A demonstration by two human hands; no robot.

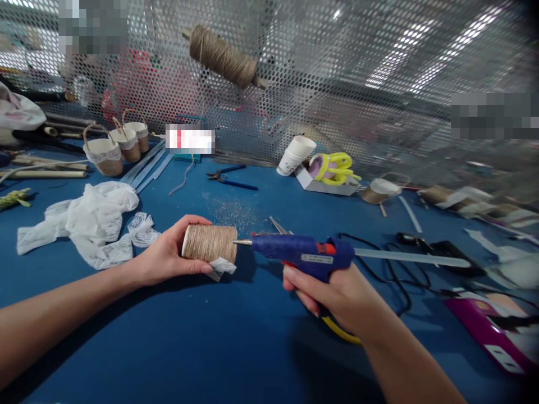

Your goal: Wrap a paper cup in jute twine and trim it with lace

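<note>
My left hand [170, 252] grips a paper cup wrapped in twine [210, 244], lying on its side with its rim end toward my palm. A scrap of white lace [223, 266] hangs at the cup's lower edge near my thumb. In my right hand [326, 286] is a blue glue gun [295, 249], fingers wrapped round its handle. Its metal nozzle meets or nearly meets the cup's right end. From its back sticks a translucent glue stick [412, 257]. Behind the gun lie scissors tips [279, 225], the rest hidden.
White lace [101, 216] is heaped at left, near small handled twine cups [105, 157]. Blue-handled pliers [231, 177] lie ahead. Stacked paper cups [297, 154] and yellow scissors [337, 168] stand at the back. A twine spool [223, 56] hangs on the mesh. A black cord [396, 280] lies right.
</note>
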